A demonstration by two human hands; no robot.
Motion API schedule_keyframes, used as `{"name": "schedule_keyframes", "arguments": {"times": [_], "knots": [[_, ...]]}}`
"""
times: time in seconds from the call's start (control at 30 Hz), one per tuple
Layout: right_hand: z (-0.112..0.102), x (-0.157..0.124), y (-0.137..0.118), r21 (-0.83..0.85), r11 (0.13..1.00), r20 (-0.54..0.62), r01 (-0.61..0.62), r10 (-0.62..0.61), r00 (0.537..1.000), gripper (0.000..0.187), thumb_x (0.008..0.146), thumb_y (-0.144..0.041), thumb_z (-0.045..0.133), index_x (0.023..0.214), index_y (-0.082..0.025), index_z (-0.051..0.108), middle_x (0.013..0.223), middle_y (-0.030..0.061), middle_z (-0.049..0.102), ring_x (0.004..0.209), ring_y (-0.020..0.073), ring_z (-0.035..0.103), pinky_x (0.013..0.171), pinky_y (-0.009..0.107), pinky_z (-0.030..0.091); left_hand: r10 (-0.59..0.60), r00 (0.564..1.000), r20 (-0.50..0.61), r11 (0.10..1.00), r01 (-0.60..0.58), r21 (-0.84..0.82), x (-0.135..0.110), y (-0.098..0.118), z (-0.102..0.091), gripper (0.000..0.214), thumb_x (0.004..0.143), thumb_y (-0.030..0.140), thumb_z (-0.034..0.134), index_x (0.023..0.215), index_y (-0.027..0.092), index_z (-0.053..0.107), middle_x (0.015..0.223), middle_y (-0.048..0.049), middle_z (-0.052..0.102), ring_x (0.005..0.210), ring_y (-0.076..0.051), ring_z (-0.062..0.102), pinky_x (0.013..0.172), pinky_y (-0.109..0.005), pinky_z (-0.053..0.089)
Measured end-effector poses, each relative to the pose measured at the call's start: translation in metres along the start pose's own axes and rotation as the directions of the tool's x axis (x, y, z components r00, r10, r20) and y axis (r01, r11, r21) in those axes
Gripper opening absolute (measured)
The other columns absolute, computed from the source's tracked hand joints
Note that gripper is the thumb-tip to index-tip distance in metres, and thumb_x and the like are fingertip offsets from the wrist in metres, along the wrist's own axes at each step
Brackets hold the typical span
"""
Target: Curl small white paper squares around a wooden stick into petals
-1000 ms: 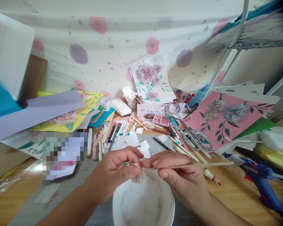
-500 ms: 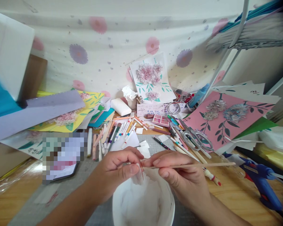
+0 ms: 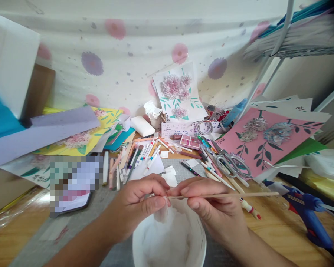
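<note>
My left hand (image 3: pixel 146 202) pinches a thin, whitish piece of tissue paper (image 3: pixel 161 214) that hangs below its thumb. In my right hand (image 3: pixel 214 207) a slim wooden stick (image 3: pixel 250 194) is gripped between thumb and fingers, lying almost level. Its left end meets the tissue paper at my left fingertips; the exact contact is hidden by the fingers. Both hands are closed and their fingertips nearly touch. Just beneath them stands a white bowl (image 3: pixel 169 252), its inside showing pale, crumpled-looking material.
Markers (image 3: pixel 144 155) lie beyond my hands, with scissors (image 3: pixel 231 165) to their right. A blue glue gun (image 3: pixel 308 211) rests at the right, a phone (image 3: pixel 78 202) at the left. Paper-flower pictures (image 3: pixel 180 96) lean at the back; a pink one (image 3: pixel 269 148) stands right.
My left thumb and fingers have shifted slightly at the stick's tip, and the tissue paper hangs a little lower and further left. My right hand and the stick are almost unmoved.
</note>
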State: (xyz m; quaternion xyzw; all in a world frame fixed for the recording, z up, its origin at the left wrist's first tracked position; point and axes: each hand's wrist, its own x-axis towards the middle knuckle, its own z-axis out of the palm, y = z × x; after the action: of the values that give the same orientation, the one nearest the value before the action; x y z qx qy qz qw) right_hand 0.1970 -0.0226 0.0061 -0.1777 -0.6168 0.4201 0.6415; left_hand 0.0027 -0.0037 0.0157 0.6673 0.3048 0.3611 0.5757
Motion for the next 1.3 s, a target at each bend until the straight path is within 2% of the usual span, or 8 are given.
{"name": "schedule_keyframes", "arguments": {"times": [0.3,0.6,0.77,1.0,1.13,1.3], "knots": [[-0.0003,-0.0008,0.0,0.019,1.0,-0.008,-0.023,0.024,1.0,0.018,0.087,-0.019,0.071,0.1,-0.029,0.078,0.091,0.0028,0.082,0.087,0.0197,0.076,0.08,0.032,0.063,0.026,1.0,0.014,1.0,-0.026,-0.01,-0.0013,-0.0018,-0.0006,0.026,0.088,0.038,0.065,0.072,0.019,0.072,0.079,-0.0036,0.062,0.085,-0.021,0.058,0.076,-0.031,0.045],[-0.0015,-0.0007,0.0015,0.027,1.0,0.022,-0.014,0.013,1.0,0.018,0.087,-0.016,0.071,0.1,-0.025,0.078,0.092,0.0033,0.081,0.087,0.0169,0.075,0.081,0.027,0.061,-0.009,1.0,0.019,0.999,0.01,-0.039,-0.0011,0.0012,-0.0003,0.021,0.086,0.031,0.066,0.069,0.02,0.073,0.074,-0.0024,0.061,0.09,-0.022,0.056,0.08,-0.03,0.044],[-0.0018,-0.0012,0.0018,0.036,0.999,0.031,-0.028,0.027,0.999,0.018,0.087,-0.017,0.07,0.101,-0.026,0.078,0.093,0.0032,0.081,0.089,0.018,0.075,0.082,0.029,0.061,-0.007,1.0,0.025,1.0,0.007,-0.024,-0.0013,-0.0002,-0.0015,0.02,0.086,0.029,0.065,0.07,0.021,0.072,0.073,-0.0018,0.061,0.092,-0.022,0.056,0.081,-0.029,0.043],[-0.003,-0.0008,0.0008,-0.015,1.0,0.063,-0.001,0.002,0.998,0.022,0.088,-0.015,0.069,0.103,-0.028,0.077,0.096,0.0035,0.081,0.089,0.0189,0.075,0.082,0.031,0.061,0.032,0.999,-0.015,0.994,-0.03,0.103,-0.004,-0.0031,-0.0027,0.015,0.086,0.023,0.064,0.073,0.023,0.072,0.075,-0.0008,0.061,0.094,-0.021,0.057,0.081,-0.029,0.045],[-0.004,-0.0012,0.0005,-0.077,0.996,0.084,0.035,-0.028,0.996,0.027,0.088,-0.012,0.068,0.107,-0.029,0.075,0.095,0.004,0.081,0.088,0.0217,0.075,0.079,0.036,0.061,0.099,0.993,-0.06,0.971,-0.083,0.225,-0.0031,-0.0038,-0.0022,0.013,0.085,0.021,0.067,0.073,0.023,0.07,0.08,-0.0003,0.062,0.091,-0.02,0.059,0.079,-0.029,0.044],[-0.0044,-0.0017,-0.0001,-0.129,0.989,0.091,0.067,-0.055,0.994,0.034,0.085,-0.005,0.068,0.108,-0.029,0.074,0.093,0.0038,0.08,0.086,0.0207,0.074,0.077,0.035,0.061,0.211,0.97,-0.124,0.912,-0.149,0.383,-0.0021,-0.0063,-0.0007,0.013,0.083,0.024,0.07,0.071,0.022,0.066,0.085,-0.0011,0.064,0.09,-0.021,0.062,0.08,-0.033,0.043]]}}
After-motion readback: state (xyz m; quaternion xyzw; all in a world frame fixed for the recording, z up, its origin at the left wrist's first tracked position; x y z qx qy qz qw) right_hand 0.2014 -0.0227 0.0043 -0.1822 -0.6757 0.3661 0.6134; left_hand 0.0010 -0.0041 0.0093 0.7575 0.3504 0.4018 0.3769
